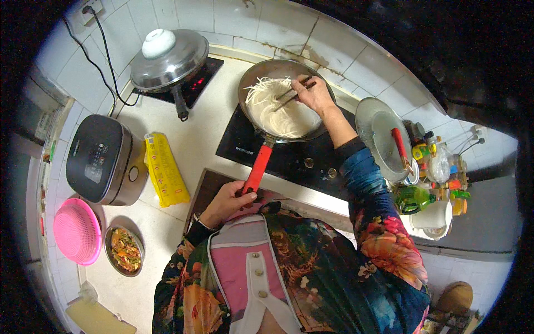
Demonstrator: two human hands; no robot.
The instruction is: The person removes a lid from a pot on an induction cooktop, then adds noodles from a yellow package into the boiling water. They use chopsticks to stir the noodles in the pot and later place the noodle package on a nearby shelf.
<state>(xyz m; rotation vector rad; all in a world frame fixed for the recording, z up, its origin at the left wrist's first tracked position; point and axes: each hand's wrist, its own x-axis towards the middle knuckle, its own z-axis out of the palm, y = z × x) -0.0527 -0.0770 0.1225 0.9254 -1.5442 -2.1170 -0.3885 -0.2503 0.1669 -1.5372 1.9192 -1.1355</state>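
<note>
Pale noodles (pixel 275 112) fill much of a deep frying pan (pixel 260 71) set over the black gas cooktop (pixel 238 137). My right hand (pixel 313 95) grips a pair of dark chopsticks (pixel 288 99), their tips down among the noodles. Some strands stick up stiffly at the far left of the heap. My left hand (pixel 227 200) is wrapped around the end of the pan's red handle (pixel 257 167), close to my body. The fingers under the handle are partly hidden.
Left of the pan, a lidded pan (pixel 177 58) with an upturned white bowl (pixel 158 43) stands on an electric hob. A yellow packet (pixel 167 171), a rice cooker (pixel 100 158), a pink basket (pixel 75 231) and a bowl of cooked food (pixel 124 250) line the left counter. A glass lid (pixel 377 137) and bottles (pixel 413 199) stand right.
</note>
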